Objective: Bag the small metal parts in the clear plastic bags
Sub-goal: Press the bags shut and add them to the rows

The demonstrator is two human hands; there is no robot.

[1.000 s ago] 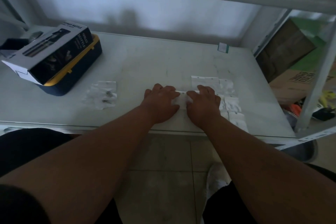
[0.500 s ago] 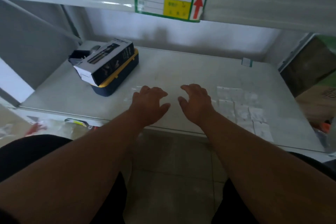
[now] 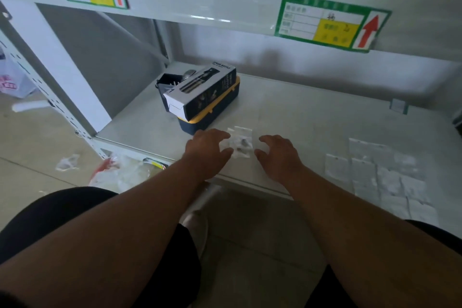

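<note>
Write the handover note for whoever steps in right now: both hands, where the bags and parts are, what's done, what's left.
Left hand: open, empty, fingers spread at the left edge of the small pile of bags.
Right hand: open, empty, just right of that pile, not touching it.
The pile lies between the hands near the front edge of the shelf; dark small metal parts show inside its clear plastic.
A spread of flat clear bags lies to the right; their contents cannot be made out.
A printed carton rests on a blue and yellow case behind the left hand.
Done: a few bags hold parts. Left: unclear how many; check the flat bags.
</note>
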